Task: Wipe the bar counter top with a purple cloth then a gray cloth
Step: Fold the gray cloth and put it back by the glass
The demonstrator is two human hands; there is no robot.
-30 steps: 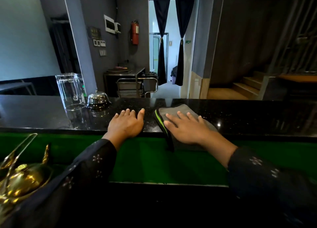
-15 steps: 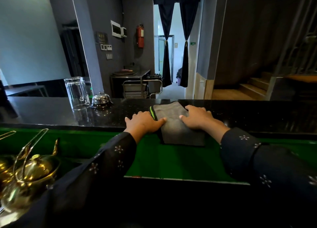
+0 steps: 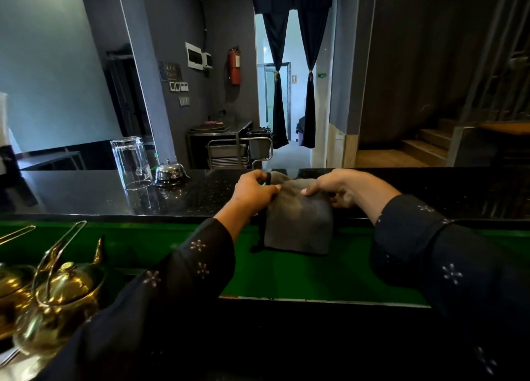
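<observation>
A gray cloth [image 3: 298,220] with a green-trimmed edge lies on the black speckled bar counter top [image 3: 94,194], and its near part hangs over the counter's front edge. My left hand [image 3: 253,190] grips the cloth's left side, thumb pressed on top. My right hand [image 3: 341,187] pinches the cloth's right side with curled fingers. The cloth bulges up between the two hands. No purple cloth shows in this view.
An upturned clear glass pitcher [image 3: 130,162] and a silver call bell [image 3: 171,174] stand on the counter to the left. Golden teapots [image 3: 57,297] sit at lower left below the counter. A green ledge [image 3: 286,277] runs under the counter edge.
Both hands went from lying flat on the counter and cloth to gripping the cloth's two sides. The cloth has been bunched and drawn further onto the counter.
</observation>
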